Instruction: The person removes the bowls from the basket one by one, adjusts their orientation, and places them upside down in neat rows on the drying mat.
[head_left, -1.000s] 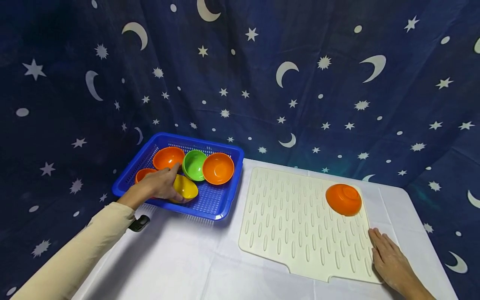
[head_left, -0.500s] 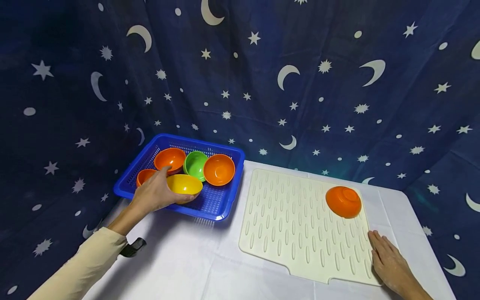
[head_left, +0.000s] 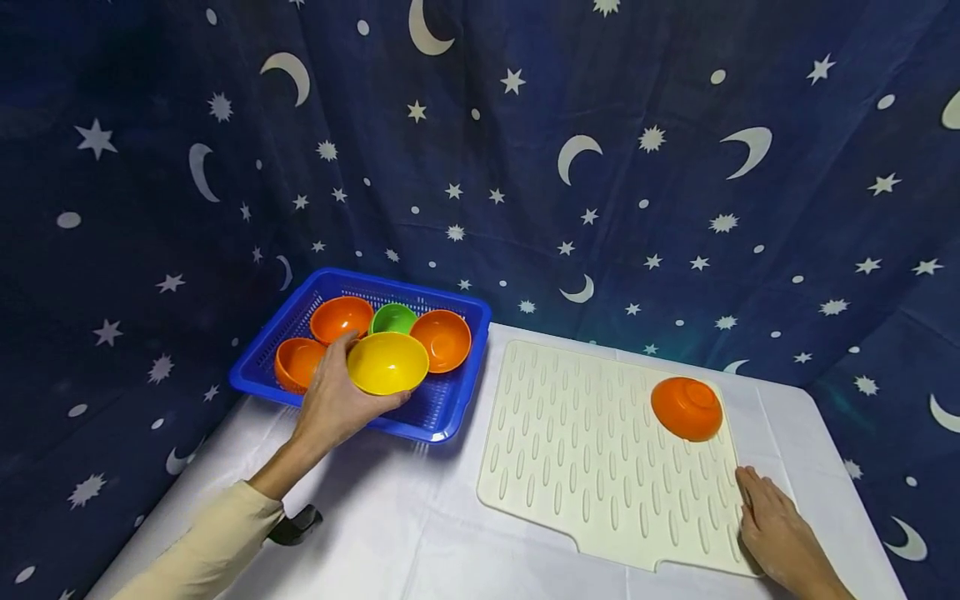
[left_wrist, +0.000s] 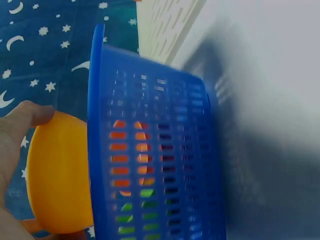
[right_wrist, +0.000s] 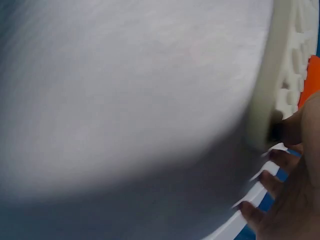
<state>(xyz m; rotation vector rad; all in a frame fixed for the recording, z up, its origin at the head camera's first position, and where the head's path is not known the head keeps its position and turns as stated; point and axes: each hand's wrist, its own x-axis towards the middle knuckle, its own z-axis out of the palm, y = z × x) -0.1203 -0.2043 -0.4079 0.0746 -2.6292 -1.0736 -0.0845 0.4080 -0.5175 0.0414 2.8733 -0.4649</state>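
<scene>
left hand (head_left: 339, 404) grips yellow bowl (head_left: 388, 364), now lifted free above blue basket (head_left: 471, 375). right hand (head_left: 783, 533) rests straight-fingered, well right of basket.

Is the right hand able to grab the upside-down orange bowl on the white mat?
Probably yes: the right hand lies at the edge of the white mat, and nothing stands between it and the orange bowl.
</scene>
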